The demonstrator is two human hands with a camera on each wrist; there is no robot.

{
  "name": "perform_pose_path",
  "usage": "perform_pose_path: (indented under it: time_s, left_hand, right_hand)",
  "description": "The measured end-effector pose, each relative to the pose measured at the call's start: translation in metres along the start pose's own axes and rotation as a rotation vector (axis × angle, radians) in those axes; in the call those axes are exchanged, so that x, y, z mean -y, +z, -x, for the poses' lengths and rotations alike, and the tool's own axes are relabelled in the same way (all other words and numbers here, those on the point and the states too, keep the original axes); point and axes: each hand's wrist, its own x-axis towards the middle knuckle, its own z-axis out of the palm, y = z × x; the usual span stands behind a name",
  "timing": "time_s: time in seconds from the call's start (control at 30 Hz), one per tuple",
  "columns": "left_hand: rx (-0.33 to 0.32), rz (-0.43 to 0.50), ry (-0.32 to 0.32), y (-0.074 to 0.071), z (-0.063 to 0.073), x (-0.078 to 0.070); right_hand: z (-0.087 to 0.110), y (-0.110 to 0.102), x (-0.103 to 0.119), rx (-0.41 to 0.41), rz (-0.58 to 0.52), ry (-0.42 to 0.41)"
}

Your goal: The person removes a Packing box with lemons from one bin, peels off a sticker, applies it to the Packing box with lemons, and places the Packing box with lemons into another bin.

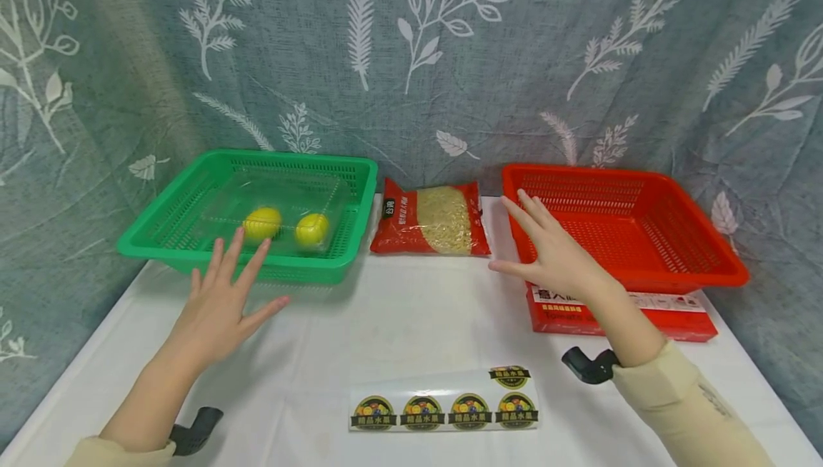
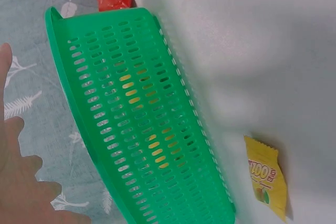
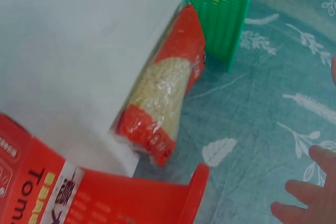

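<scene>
My left hand (image 1: 218, 310), fingers spread, hovers by the near side of a green basket (image 1: 173, 254) and holds nothing. Inside that basket are a clear plastic box (image 1: 289, 192) and two yellow lemon-like fruits (image 1: 311, 230); whether the fruits lie inside the box, I cannot tell. Over the left edge of a red basket (image 1: 701, 267) is my right hand (image 1: 556, 249), its fingers stretched out and nothing in its grasp. Between the baskets lies a red bag of pasta (image 1: 444, 221). A small yellow packet (image 2: 266, 177) appears in the left wrist view, near the green basket.
The red basket rests on a flat red box (image 1: 675, 324). Near the front of the white table (image 1: 308, 381) lies a sheet of round fruit stickers (image 1: 444, 403). A patterned grey-green curtain (image 1: 308, 38) hangs behind and at the sides.
</scene>
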Motion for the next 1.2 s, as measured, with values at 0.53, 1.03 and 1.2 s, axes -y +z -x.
perform_pose_path:
  time_s: [0.53,1.03,1.2]
  left_hand:
    - [-0.052,0.075,-0.026,0.009,0.007,0.004]
    - [-0.079,0.144,-0.041,0.017,0.014,0.005]
    - [-0.080,0.170,-0.066,0.018,0.016,0.005]
  right_hand:
    - [-0.025,0.007,0.027,0.036,-0.092,-0.092]
    - [-0.044,0.023,0.041,0.021,-0.146,-0.144]
    - [-0.049,0.029,0.043,0.009,-0.149,-0.181]
